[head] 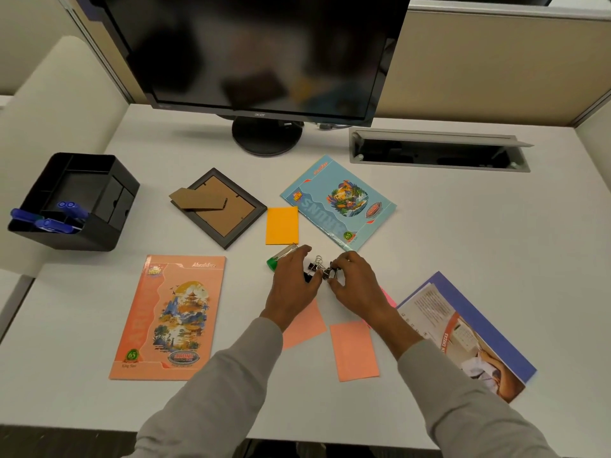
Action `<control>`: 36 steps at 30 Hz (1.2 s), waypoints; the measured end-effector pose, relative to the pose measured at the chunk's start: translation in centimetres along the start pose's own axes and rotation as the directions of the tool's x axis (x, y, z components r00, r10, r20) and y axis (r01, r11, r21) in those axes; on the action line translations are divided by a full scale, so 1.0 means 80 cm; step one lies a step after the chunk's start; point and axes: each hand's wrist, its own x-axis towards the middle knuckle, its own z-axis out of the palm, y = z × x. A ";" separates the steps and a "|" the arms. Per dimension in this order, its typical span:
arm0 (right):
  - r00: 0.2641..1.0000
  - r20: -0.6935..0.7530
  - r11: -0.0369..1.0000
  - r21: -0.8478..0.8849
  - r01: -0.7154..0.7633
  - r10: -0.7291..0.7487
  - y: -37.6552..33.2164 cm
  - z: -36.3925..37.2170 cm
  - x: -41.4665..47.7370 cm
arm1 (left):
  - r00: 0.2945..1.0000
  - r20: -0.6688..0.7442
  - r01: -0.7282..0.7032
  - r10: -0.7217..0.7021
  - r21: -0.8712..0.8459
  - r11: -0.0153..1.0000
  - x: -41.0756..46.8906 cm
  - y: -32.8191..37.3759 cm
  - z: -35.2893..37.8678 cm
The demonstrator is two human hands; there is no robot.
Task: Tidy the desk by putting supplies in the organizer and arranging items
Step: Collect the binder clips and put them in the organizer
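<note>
Gathering the binder clips (320, 265) into one hand before lifting looks wisest, so none drops on the way to the organizer (99, 206) at the far left of the bench (463, 226). The clips lie mid-bench, between both hands. The right hand (355, 280) pinches one in narrow fingers, and the left hand (292, 284) curls round another.

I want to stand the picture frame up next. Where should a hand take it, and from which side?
The picture frame lies face down and flat, its cardboard stand jutting left. Probably pinch the dark rim at the near corner, coming from the front.
</note>
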 end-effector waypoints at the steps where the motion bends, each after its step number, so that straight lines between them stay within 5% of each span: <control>1: 1.000 0.000 1.000 0.004 -0.005 0.005 0.000 0.002 0.000 | 1.000 0.012 0.008 -0.008 0.010 1.000 0.002 0.000 0.001; 22: 0.992 0.041 0.992 -0.030 -0.122 0.123 -0.022 0.008 0.013 | 0.998 -0.019 0.070 -0.068 0.134 0.989 -0.014 -0.029 -0.015; 28: 0.988 0.030 0.988 -0.045 -0.150 0.152 -0.026 0.010 0.020 | 0.996 -0.050 -0.061 0.072 0.200 0.978 -0.008 -0.014 -0.013; 36: 0.994 -0.004 0.992 -0.065 -0.112 0.112 -0.026 0.014 0.024 | 0.980 0.154 -0.176 0.124 0.402 0.898 0.019 0.006 -0.012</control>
